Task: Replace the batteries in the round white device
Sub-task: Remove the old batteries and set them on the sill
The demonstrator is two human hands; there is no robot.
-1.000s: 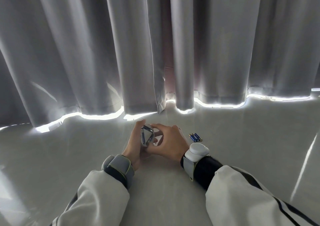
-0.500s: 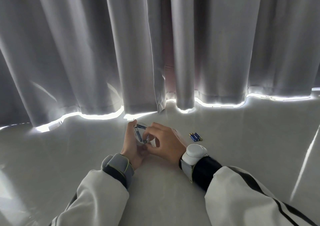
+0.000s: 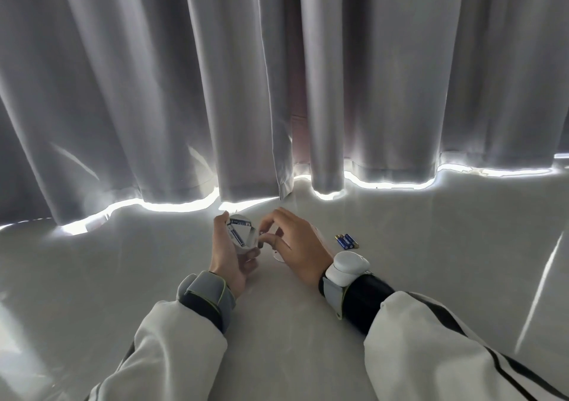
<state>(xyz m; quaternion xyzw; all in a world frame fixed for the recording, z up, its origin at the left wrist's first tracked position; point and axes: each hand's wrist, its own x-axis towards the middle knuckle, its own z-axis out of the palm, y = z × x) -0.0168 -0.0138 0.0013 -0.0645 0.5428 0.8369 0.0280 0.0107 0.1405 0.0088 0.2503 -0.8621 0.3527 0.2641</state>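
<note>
L hand (image 3: 229, 254) cupping round white device (image 3: 241, 236) upright, R hand (image 3: 300, 246) fingers curled, pinching at its edge

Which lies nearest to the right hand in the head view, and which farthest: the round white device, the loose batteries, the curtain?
1. Round white device: at the right hand's fingertips, held in the left hand.
2. Loose batteries: on the floor, just right of the hand.
3. Curtain: beyond, hanging at the back.

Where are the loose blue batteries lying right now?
In the head view, the small blue batteries lie together on the pale floor, right of the right hand and just beyond its white wrist device, near the grey curtain.
</note>
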